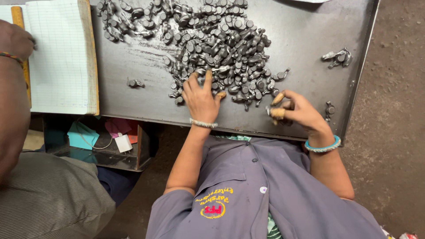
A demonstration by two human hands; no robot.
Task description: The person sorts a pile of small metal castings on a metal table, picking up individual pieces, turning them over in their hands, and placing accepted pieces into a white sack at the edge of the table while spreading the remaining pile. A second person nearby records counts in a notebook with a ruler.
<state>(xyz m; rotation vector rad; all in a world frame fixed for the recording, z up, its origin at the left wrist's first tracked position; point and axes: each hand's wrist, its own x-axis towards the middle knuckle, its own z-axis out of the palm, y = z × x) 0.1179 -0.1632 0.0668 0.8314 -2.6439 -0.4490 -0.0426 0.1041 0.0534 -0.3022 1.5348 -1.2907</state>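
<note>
The dark metal table (310, 26) carried a big heap of small grey metal parts (221, 40), which spread from the far edge toward the person. An open ruled notebook (57, 53) lay at the left end of the table, and the arm of another person (13, 88) rested beside it. The left hand (200, 99) lay flat on the near edge of the heap, its fingers spread wide and touching the parts, so its grip was open and held nothing. The right hand (297, 110) was just beside the heap, to its right; its grip was narrow, with the fingertips pinched on one small grey part (269, 109). A few loose parts (337, 56) lay well apart, near the right edge.
</note>
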